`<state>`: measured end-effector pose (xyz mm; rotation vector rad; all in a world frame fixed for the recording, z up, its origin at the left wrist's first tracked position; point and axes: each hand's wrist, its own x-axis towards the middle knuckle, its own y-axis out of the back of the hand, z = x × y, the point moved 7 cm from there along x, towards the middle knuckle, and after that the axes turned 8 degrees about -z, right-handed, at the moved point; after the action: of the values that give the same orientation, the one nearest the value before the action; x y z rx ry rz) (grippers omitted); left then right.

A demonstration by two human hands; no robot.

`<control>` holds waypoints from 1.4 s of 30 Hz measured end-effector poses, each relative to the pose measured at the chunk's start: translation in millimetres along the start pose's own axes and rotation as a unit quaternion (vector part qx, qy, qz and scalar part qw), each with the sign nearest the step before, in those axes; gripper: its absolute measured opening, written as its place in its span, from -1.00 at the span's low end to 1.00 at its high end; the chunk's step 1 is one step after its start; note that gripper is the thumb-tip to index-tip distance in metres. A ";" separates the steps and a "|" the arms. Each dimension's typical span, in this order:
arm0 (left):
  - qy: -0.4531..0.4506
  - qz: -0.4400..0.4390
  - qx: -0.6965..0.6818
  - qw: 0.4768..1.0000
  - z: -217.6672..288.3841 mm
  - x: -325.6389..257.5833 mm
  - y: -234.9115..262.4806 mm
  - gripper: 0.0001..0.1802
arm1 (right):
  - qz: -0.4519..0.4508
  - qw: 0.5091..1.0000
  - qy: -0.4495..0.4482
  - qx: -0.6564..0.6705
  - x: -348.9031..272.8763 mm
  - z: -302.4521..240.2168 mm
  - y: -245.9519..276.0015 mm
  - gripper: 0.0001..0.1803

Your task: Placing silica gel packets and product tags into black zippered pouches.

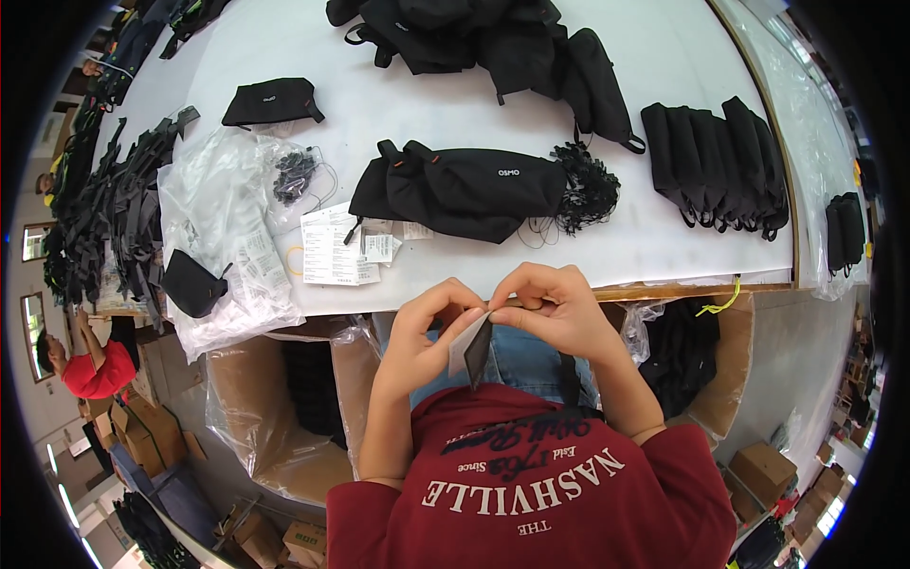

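Before your torso, just off the table's near edge, a small flat grey-and-black piece (482, 353) is pinched between the fingertips of your left hand (428, 334) and right hand (561, 311). Open cartons (248, 422) flank your legs. Across the white table (664, 57) lie printed sheets (327, 245), bundled black cords (590, 192) and black pouches (488, 190). Off left, a person in red (100, 372) is near brown boxes (152, 431).
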<state>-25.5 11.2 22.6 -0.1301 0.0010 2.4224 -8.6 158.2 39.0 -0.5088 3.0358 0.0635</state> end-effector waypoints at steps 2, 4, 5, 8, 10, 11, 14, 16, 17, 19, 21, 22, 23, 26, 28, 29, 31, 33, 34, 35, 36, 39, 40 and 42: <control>-0.027 0.000 0.012 1.000 5.2 1.1 -2.0 -0.97 | -0.023 1.000 -0.004 0.005 0.7 5.0 -3.1 -0.92; -0.056 -0.002 0.023 0.998 12.3 3.8 -5.7 -0.98 | -0.035 0.991 0.056 0.115 -1.0 9.6 -6.8 -0.94; -0.059 0.023 0.016 0.998 13.9 7.0 -3.1 -0.98 | -0.033 0.991 0.057 0.114 -2.3 9.9 -5.0 -0.94; -0.092 0.072 0.047 0.992 18.8 20.5 8.5 -0.97 | -0.053 0.993 -0.021 0.099 0.3 19.7 -8.9 -0.92; -0.125 0.096 0.082 0.984 27.4 33.1 14.8 -0.97 | 0.029 0.995 0.001 0.096 0.7 21.1 0.1 -0.89; -0.137 0.070 0.097 0.983 33.4 41.2 12.7 -0.96 | 0.030 0.995 0.002 0.094 -0.1 17.0 2.8 -0.89; -0.110 -0.016 0.137 0.984 48.3 56.9 5.7 -0.95 | 0.114 0.982 -0.035 0.143 -6.4 17.0 23.1 -0.87; -0.124 -0.056 0.153 0.979 45.1 73.0 8.3 -0.94 | 0.106 0.986 -0.044 0.124 -11.3 25.7 25.9 -0.87; -0.134 -0.092 0.170 0.972 41.0 84.8 10.1 -0.89 | 0.093 0.988 -0.055 0.108 -11.9 29.2 24.9 -0.88; -0.153 0.044 0.275 0.948 27.1 117.4 53.3 -0.73 | 0.077 0.988 -0.059 0.118 -12.1 25.8 19.8 -0.89; -0.170 0.120 0.556 0.805 4.4 129.9 89.9 -0.64 | 0.071 0.986 -0.085 0.125 -12.9 32.6 19.3 -0.87; -0.133 0.081 0.550 0.821 -3.4 139.0 96.8 -0.64 | 0.071 0.986 -0.084 0.122 -14.0 35.6 21.5 -0.87; -0.135 0.083 0.550 0.820 -4.7 141.7 103.9 -0.64 | 0.061 0.986 -0.080 0.133 -16.0 38.4 20.6 -0.87; -0.042 -0.043 0.507 0.860 -5.0 155.6 95.9 -0.75 | 0.055 0.981 -0.095 0.159 -19.4 51.3 18.9 -0.86; -0.057 -0.034 0.508 0.859 -6.7 155.8 100.8 -0.76 | 0.037 0.975 -0.123 0.184 -17.1 53.6 10.6 -0.87; -0.072 -0.026 0.508 0.858 -5.6 156.8 104.1 -0.75 | 0.035 0.975 -0.122 0.184 -15.5 54.1 7.5 -0.87; -0.037 -0.049 0.528 0.847 -7.4 164.9 108.1 -0.74 | 0.013 0.974 -0.139 0.177 -15.4 58.7 1.9 -0.88; -0.003 -0.072 0.549 0.833 -8.4 166.6 110.8 -0.72 | 0.011 0.977 -0.129 0.170 -13.0 53.4 -2.0 -0.88; -0.024 -0.036 0.510 0.859 -0.6 165.2 115.1 -0.71 | 0.010 0.979 -0.120 0.164 -12.4 50.4 -2.7 -0.89; -0.045 0.000 0.470 0.882 7.1 162.2 119.7 -0.70 | 0.009 0.979 -0.118 0.164 -13.9 52.1 -2.9 -0.89; -0.049 -0.002 0.471 0.881 12.1 159.6 117.0 -0.70 | 0.019 0.980 -0.113 0.163 -15.6 56.6 -0.3 -0.89; -0.133 0.090 0.358 0.920 39.8 130.8 114.4 -0.68 | 0.056 0.978 -0.099 0.173 -13.8 64.7 6.7 -0.89; -0.151 0.134 0.362 0.910 49.3 117.5 110.0 -0.67 | 0.081 0.975 -0.094 0.183 -15.9 65.9 9.6 -0.88; -0.110 0.180 0.335 0.918 55.5 91.5 96.4 -0.66 | 0.088 0.979 -0.087 0.164 -14.8 60.1 9.4 -0.89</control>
<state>-162.5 0.3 65.9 0.4944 0.8069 2.6349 5.6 175.0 -19.7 -0.1951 2.8276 -0.3600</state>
